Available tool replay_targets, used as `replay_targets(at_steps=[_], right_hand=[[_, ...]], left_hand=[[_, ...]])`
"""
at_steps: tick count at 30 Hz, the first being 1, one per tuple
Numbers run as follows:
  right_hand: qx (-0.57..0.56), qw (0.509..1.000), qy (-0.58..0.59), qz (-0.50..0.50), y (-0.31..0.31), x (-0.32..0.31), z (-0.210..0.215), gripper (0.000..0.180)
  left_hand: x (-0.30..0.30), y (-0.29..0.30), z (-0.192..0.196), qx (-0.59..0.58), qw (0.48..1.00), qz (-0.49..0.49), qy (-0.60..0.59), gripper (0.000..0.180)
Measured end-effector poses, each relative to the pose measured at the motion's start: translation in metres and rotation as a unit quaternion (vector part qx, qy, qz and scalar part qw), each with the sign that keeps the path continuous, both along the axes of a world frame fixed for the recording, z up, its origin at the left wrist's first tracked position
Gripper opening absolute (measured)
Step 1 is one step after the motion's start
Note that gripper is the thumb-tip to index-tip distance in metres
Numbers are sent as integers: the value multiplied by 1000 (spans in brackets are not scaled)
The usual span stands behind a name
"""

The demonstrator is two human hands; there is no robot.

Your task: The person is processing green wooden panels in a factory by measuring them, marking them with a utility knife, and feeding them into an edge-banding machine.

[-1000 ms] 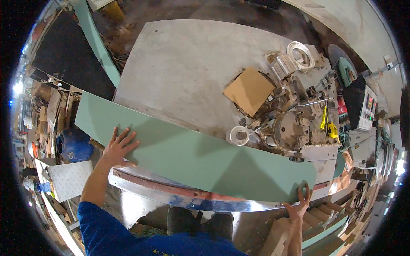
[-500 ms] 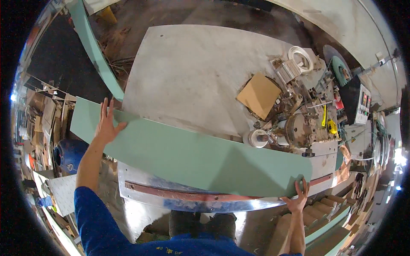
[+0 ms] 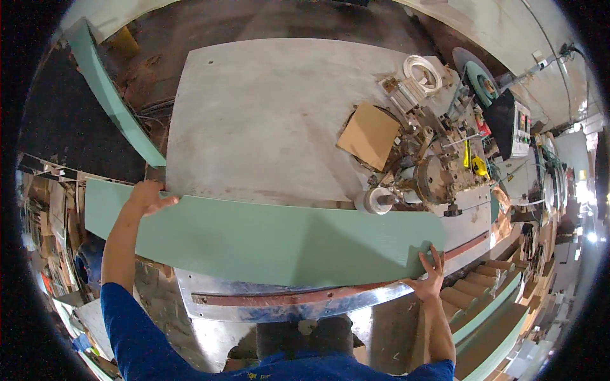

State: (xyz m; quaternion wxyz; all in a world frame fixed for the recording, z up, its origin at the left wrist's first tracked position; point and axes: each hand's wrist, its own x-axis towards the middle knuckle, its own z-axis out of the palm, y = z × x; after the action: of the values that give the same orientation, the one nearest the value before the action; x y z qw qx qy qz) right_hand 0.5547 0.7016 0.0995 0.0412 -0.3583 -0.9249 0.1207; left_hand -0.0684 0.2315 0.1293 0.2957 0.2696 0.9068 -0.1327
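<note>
A long pale-green panel (image 3: 267, 238) lies across the near part of the metal machine table (image 3: 254, 114), its left end jutting past the table. My left hand (image 3: 150, 197) grips its far edge near the left end, fingers bent over the edge and thumb stretched along the top. At the panel's right end, my right hand (image 3: 429, 279) rests against the near corner with its fingers spread and thumb out. The panel's far edge runs close beside a white roller (image 3: 375, 200); whether they touch I cannot tell.
The machine head (image 3: 435, 181) stands at the right, with a brown board square (image 3: 368, 136) and a white coil (image 3: 422, 74) nearby. A control box (image 3: 513, 127) is farther right. Another green strip (image 3: 114, 95) slants at far left. Stacked curved green-edged pieces (image 3: 486, 324) lie at lower right.
My left hand's fingers have gone from stretched out to bent over the panel's far edge. The panel now lies more level in the view, which has also shifted. My right hand stays at its right end.
</note>
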Motion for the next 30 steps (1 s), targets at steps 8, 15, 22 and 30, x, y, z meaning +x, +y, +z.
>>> replay_targets(at_steps=[8, 15, 22, 30], right_hand=[[19, 998, 26, 59, -23, -34, 12, 90], [14, 999, 22, 34, -47, -56, 12, 86], [6, 992, 43, 119, -55, -72, 3, 91], [20, 989, 42, 142, -77, -93, 14, 87]], left_hand=[[4, -45, -11, 29, 999, 3, 27, 88], [-2, -95, -21, 75, 996, 21, 35, 81], [5, -152, -26, 15, 995, 94, 30, 82], [40, -209, -26, 120, 967, 222, -17, 83]])
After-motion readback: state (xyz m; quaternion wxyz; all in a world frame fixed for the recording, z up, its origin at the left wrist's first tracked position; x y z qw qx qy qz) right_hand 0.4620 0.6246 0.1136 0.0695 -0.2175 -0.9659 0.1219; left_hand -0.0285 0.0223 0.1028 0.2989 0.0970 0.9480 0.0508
